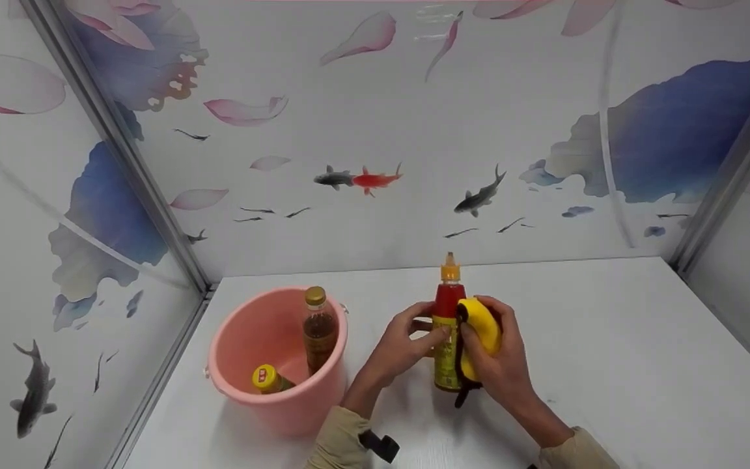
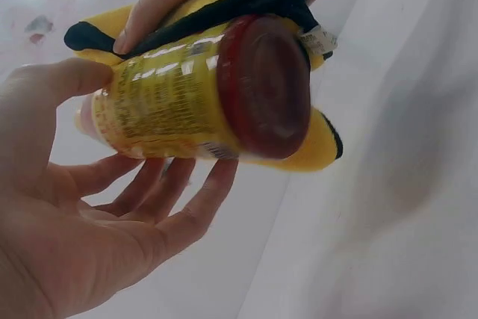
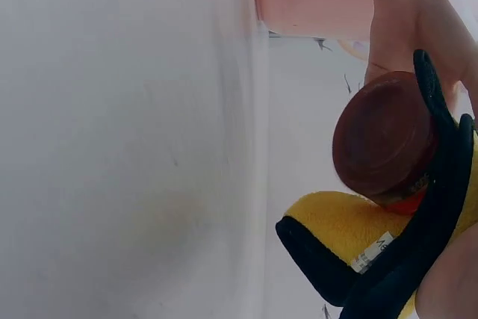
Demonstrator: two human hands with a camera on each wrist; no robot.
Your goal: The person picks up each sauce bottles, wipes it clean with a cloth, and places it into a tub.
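A squeeze bottle of red sauce (image 1: 445, 368) with an orange nozzle cap and yellow label is held upright above the table. My left hand (image 1: 394, 348) grips it from the left, thumb on the near side of the label. In my right hand (image 1: 508, 358) is a yellow cloth (image 1: 487, 332) with black edging, pressed to the bottle's right side. The left wrist view shows the fingers under the label (image 2: 164, 110) and the cloth against the opposite side. From the right wrist, the bottle's round dark-red base (image 3: 382, 136) shows beside the cloth's tag (image 3: 371, 252).
A pink bucket (image 1: 290, 413) stands on the white table (image 1: 622, 365) to the left. Inside are a dark bottle with a gold cap (image 1: 319, 335) and a yellow-capped container (image 1: 265, 378). Printed panels (image 1: 414, 130) wall the back and sides.
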